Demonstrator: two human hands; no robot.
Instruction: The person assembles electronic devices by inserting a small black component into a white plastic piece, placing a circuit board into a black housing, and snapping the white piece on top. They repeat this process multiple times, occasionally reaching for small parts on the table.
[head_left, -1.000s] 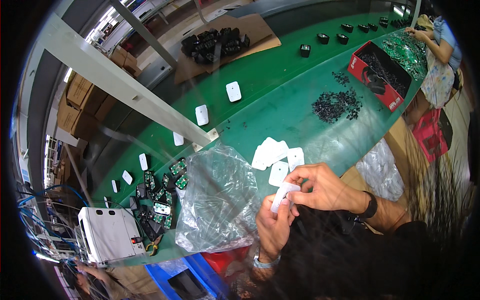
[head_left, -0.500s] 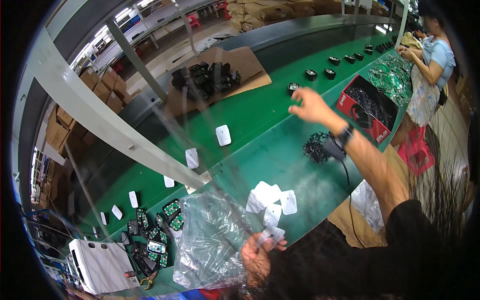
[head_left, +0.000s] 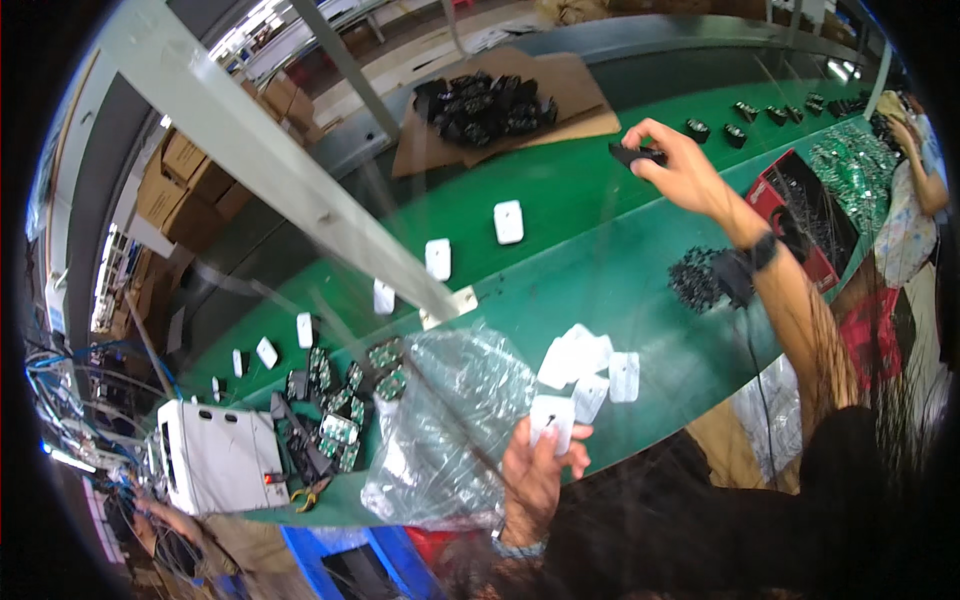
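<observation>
Flat, round-cornered white plate (head_left: 557,427), small dark mark (head_left: 551,420), slim black casing (head_left: 630,154)

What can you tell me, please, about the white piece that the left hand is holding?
The white piece looks like a thin plastic plate, roughly rectangular with rounded corners, with a small dark mark or opening near its middle; which one, I cannot tell. The left hand grips its lower part. Its broad face is toward the camera, beside the loose white pieces.
</observation>
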